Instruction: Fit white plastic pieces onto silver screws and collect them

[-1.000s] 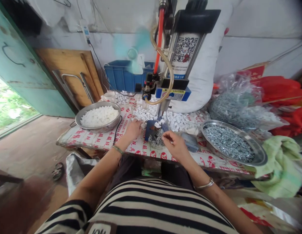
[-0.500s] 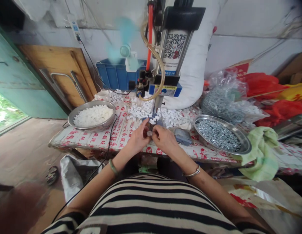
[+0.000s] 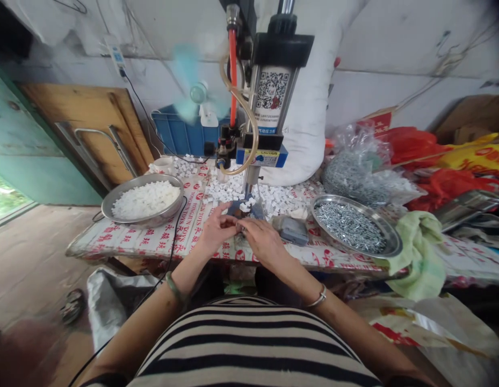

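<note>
My left hand [image 3: 220,229] and my right hand [image 3: 260,239] meet at the table's front edge, just before the press [image 3: 269,102]. Their fingertips are pinched together around something tiny, which the fingers mostly cover. Behind them, on the base under the press ram, rests a small white plastic piece [image 3: 246,206]. Many loose white plastic pieces [image 3: 225,189] lie heaped round the press. To the left stands a metal bowl [image 3: 108,207] full of white pieces. At the right, a steel bowl [image 3: 397,248] holds many small metal pins [image 3: 349,223].
A grey block [image 3: 294,231] lies beside my right hand. A green cloth [image 3: 418,252] hangs over the table edge. At the back are a blue crate [image 3: 172,131], a spinning fan [image 3: 198,92] and a clear bag of metal parts [image 3: 349,172]. A black cable [image 3: 174,236] crosses the left side.
The camera view has shifted slightly. The translucent white piece seen between my fingertips is now covered, as my right fingers have closed in against my left ones.
</note>
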A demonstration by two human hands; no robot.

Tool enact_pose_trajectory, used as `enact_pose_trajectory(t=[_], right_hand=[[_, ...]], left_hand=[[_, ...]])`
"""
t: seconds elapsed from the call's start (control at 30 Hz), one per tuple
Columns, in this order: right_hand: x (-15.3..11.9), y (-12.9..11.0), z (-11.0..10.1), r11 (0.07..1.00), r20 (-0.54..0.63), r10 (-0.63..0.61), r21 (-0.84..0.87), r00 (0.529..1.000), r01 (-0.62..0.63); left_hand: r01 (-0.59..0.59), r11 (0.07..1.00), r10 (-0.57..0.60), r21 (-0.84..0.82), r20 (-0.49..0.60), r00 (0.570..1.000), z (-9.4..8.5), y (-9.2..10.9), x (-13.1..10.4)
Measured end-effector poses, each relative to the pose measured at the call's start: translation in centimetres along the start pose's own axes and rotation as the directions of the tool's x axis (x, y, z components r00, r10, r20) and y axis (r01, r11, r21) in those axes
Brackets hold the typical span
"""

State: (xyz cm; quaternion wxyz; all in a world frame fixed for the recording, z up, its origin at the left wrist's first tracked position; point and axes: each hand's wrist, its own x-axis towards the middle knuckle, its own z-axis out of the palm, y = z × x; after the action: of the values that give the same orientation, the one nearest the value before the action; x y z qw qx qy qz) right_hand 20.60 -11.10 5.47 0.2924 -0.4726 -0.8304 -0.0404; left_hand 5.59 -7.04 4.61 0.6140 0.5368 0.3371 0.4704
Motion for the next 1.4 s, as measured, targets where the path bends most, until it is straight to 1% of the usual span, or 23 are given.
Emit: enact_pose_trajectory(t=[0.07,0.13,0.17,0.2,0.23,0.27,0.3,0.33,0.37,0.4,0.47,0.57,0.63,0.77,0.83,0.93,1.03,1.17,1.27,1.33,1.4], right_hand=[[-0.6,0.2,0.0,0.998,-0.051,-0.008,0.064,0.999,0.012],[-1.4,0.4,0.0,0.997,-0.087,0.01,0.081,0.996,-0.003],[-1.8,0.5,0.0,0.997,-0.1,0.014,0.077,0.995,-0.006],[-2.1,0.7,0.0,0.998,-0.113,0.015,0.066,0.993,-0.007],[-2.3,1.1,-0.1,0.999,-0.125,0.014,0.046,0.992,-0.008],[-2.3,1.7,-0.2,1.0,-0.139,0.017,0.019,0.99,-0.014],[-2.1,2.4,-0.4,1.0,-0.157,0.025,-0.011,0.987,-0.027],[-1.6,3.2,-0.5,0.998,-0.174,0.041,-0.04,0.984,-0.048],[-0.9,4.1,-0.7,0.995,-0.185,0.061,-0.063,0.981,-0.074],[0.0,4.9,-0.8,0.992,-0.189,0.083,-0.08,0.978,-0.1],[2.0,6.4,-0.7,0.984,-0.172,0.129,-0.102,0.977,-0.148],[4.5,7.2,-0.3,0.97,-0.098,0.185,-0.142,0.978,-0.198],[5.4,7.1,0.1,0.962,-0.042,0.199,-0.181,0.979,-0.204],[5.7,6.5,0.5,0.946,0.024,0.193,-0.271,0.981,-0.179],[5.7,6.5,0.6,0.932,0.044,0.22,-0.303,0.974,-0.197],[5.9,6.6,0.6,0.914,0.067,0.259,-0.339,0.964,-0.222],[5.9,6.7,0.7,0.907,0.065,0.226,-0.377,0.972,-0.185],[5.2,6.9,1.2,0.915,0.037,0.08,-0.4,0.996,-0.059],[4.6,7.1,1.7,0.928,-0.006,-0.011,-0.374,1.0,0.008],[4.4,7.1,1.8,0.944,-0.029,-0.003,-0.331,1.0,-0.006],[4.1,7.1,1.6,0.959,-0.041,0.062,-0.274,0.997,-0.071]], left_hand=[[0.158,0.977,-0.149,-0.146,0.07,0.986,-0.3,0.3,-0.1],[0.278,0.945,-0.249,-0.171,0.172,0.953,-0.5,0.5,-0.2],[0.298,0.944,-0.265,-0.144,0.212,0.941,-0.5,0.5,-0.3],[0.281,0.955,-0.254,-0.094,0.228,0.94,-0.6,0.5,-0.2],[0.222,0.975,-0.213,-0.021,0.212,0.954,-0.5,0.4,0.0],[0.131,0.989,-0.141,0.075,0.16,0.977,-0.4,0.3,0.3],[0.025,0.981,-0.041,0.191,0.079,0.996,-0.3,0.2,0.7],[-0.068,0.946,0.075,0.317,-0.008,0.997,-0.2,0.2,1.3],[-0.132,0.891,0.183,0.435,-0.077,0.98,0.0,0.1,1.9],[-0.165,0.833,0.264,0.528,-0.117,0.957,0.2,0.0,2.6],[-0.188,0.752,0.35,0.632,-0.14,0.926,0.7,-0.3,3.9],[-0.206,0.7,0.393,0.684,-0.127,0.911,1.1,-1.1,5.6],[-0.209,0.694,0.383,0.689,-0.108,0.917,1.2,-1.7,6.3],[-0.193,0.75,0.314,0.632,-0.083,0.946,1.0,-2.5,7.1],[-0.178,0.775,0.289,0.606,-0.089,0.953,0.9,-2.6,7.3],[-0.165,0.788,0.265,0.593,-0.086,0.96,0.8,-2.6,7.3],[-0.185,0.787,0.277,0.589,-0.07,0.958,0.9,-2.6,7.4],[-0.219,0.751,0.322,0.623,-0.056,0.945,1.2,-2.8,7.7],[-0.27,0.684,0.405,0.678,-0.045,0.913,1.4,-3.1,7.8],[-0.303,0.632,0.465,0.713,-0.036,0.885,1.5,-3.4,7.9],[-0.325,0.594,0.5,0.736,-0.021,0.866,1.6,-3.5,8.0]])
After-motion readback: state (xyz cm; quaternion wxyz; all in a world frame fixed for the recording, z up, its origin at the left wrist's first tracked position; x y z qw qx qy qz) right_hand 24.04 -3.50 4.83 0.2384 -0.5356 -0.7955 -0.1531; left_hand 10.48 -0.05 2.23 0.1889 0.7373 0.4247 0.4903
